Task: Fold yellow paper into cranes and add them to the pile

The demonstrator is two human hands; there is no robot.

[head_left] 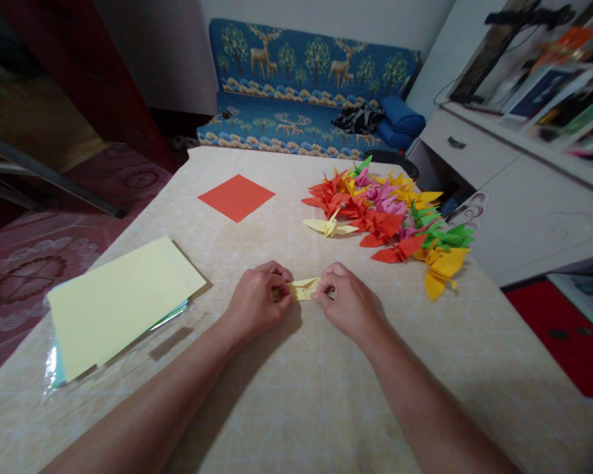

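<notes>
Folded yellow paper (304, 289), both ends concealed by the fingers of the left hand (261, 296) and right hand (350, 299); finer creases too small to resolve. Clock directions are taken from this paper. Eight and four o'clock: left forearm (172, 395) and right forearm (420, 395), truncated by the lower edge. Nine o'clock: paper stack (126, 299), lower layers mostly covered. Two o'clock: paper cranes (385, 224), overlapping, several partly hidden, number uncertain; farther out, shelf contents (543, 92), blurred and cut by the right edge. Eleven o'clock: dark object (226, 114), too small to identify. Twelve o'clock: sofa (296, 122), its base hidden behind the tabletop (336, 408).
</notes>
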